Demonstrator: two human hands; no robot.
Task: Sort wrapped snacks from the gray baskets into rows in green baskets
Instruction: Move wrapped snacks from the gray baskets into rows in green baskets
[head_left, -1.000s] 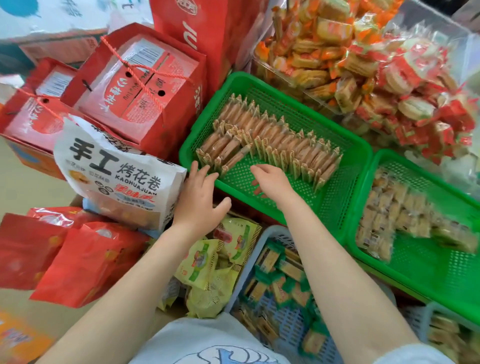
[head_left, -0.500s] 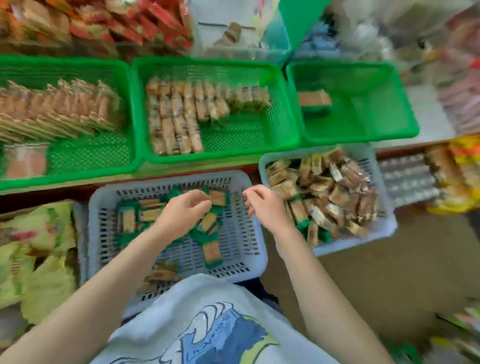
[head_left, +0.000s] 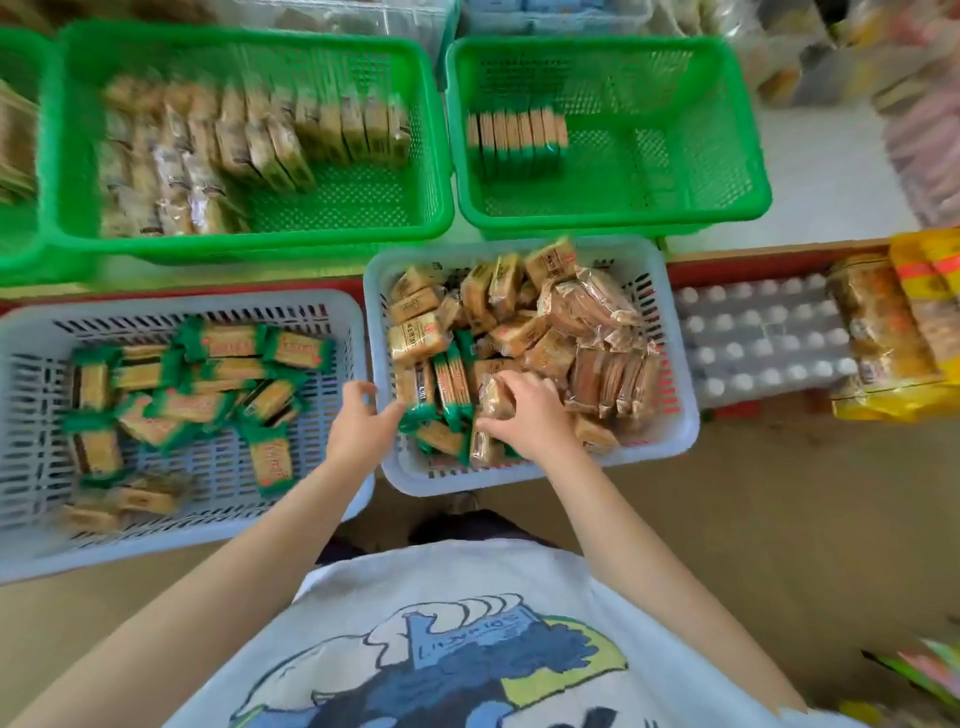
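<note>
Two gray baskets stand in front of me. The left gray basket (head_left: 31, 332) holds loose green-ended snacks (head_left: 218, 343). The right gray basket (head_left: 675, 415) holds a mixed heap of tan and clear-wrapped snacks (head_left: 519, 332). My right hand (head_left: 535, 421) is inside this basket, its fingers and thumb closed around a pale wrapped snack (head_left: 491, 402). My left hand (head_left: 358, 423) is at the basket's left rim, fingers curled, thumb touching a green-ended snack (head_left: 418, 413). Behind them, the middle green basket (head_left: 249, 244) has rows of tan snacks. The right green basket (head_left: 727, 208) has one short row of green-ended snacks (head_left: 514, 137).
A third green basket (head_left: 15, 249) shows at the far left edge. A shrink-wrapped pack of white-capped bottles (head_left: 763, 338) and yellow snack bags (head_left: 914, 322) lie to the right of the gray baskets. More packaged goods crowd the back shelf. The floor below is brown.
The view has swung right from the far-left green basket to the gray baskets. Both hands moved from the left gray basket's edge into the right gray basket, and the right hand closed on a snack.
</note>
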